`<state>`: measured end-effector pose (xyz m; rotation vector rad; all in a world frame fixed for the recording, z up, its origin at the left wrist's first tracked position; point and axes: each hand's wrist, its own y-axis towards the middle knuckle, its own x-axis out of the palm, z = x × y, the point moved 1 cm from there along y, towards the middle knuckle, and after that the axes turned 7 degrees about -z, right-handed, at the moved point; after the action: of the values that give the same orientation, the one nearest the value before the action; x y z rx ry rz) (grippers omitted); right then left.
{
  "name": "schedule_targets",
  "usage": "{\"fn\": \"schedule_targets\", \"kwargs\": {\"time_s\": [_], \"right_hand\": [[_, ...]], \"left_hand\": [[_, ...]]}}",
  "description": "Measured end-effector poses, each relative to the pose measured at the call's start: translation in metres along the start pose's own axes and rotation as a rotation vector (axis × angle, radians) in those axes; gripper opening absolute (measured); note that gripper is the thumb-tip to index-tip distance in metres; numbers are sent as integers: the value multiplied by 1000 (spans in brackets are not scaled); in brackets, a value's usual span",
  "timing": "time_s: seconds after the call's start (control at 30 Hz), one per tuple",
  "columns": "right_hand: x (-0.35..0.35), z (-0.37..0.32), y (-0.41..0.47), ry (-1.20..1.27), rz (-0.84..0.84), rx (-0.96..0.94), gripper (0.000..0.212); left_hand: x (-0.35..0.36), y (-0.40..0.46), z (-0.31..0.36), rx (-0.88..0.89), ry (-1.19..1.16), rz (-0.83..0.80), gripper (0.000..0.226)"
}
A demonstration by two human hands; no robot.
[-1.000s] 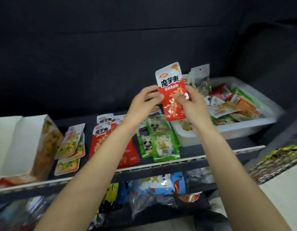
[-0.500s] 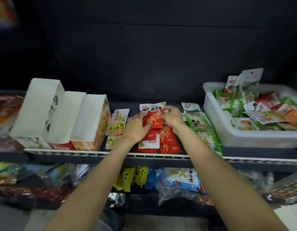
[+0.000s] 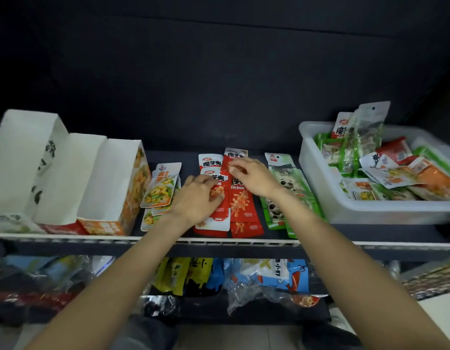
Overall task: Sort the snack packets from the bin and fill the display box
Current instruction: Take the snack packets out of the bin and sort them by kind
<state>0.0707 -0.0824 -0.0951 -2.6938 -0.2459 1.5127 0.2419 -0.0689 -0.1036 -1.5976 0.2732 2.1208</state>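
Note:
Both hands rest on a pile of red snack packets (image 3: pixel 242 206) lying on the dark shelf. My left hand (image 3: pixel 196 198) curls its fingers over the left packet of the pile. My right hand (image 3: pixel 255 176) pinches the top edge of a red packet further back. A stack of yellow-green packets (image 3: pixel 160 188) lies left of the red pile, and green panda packets (image 3: pixel 289 184) lie to its right. The white bin (image 3: pixel 320 180) at the right holds several mixed packets. Three open display boxes (image 3: pixel 110 178) stand at the left, their insides white.
The shelf's white front rail (image 3: pixel 92 239) runs below the packets. A lower shelf holds blue and yellow snack bags (image 3: pixel 269 272) and clear wrappers. A dark wall closes off the back of the shelf.
The red packet came from up by the bin down onto the red pile. Both hands moved left and down with it, and the view turned left, showing the display boxes.

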Motion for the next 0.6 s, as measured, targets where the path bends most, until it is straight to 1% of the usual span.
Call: {"fn": "schedule_targets", "kwargs": {"time_s": [0.07, 0.17, 0.23, 0.27, 0.33, 0.4, 0.47, 0.53, 0.6], "right_hand": [[-16, -3, -18, 23, 59, -89, 35], [-52, 4, -52, -32, 174, -182, 28], [-81, 20, -73, -82, 299, -213, 23], [-96, 32, -80, -115, 363, -212, 22], [-124, 62, -90, -165, 437, -162, 20], [-146, 99, -96, -139, 450, -26, 20], [-162, 138, -99, -98, 472, 134, 23], [-171, 176, -98, -75, 498, 234, 25], [-176, 204, -95, -44, 480, 338, 27]], "left_hand": [[-3, -2, 4, 3, 23, 5, 51], [-20, 3, 22, 8, 241, 68, 46], [-36, 15, 48, 142, 315, 193, 40], [-44, 23, 65, 249, 280, 262, 38], [-59, 44, 106, 448, 96, 327, 35], [-62, 75, 150, 545, -80, 279, 35], [-54, 111, 190, 549, -229, 176, 43], [-40, 146, 220, 473, -354, 66, 51], [-22, 177, 243, 383, -363, -27, 56]]}}
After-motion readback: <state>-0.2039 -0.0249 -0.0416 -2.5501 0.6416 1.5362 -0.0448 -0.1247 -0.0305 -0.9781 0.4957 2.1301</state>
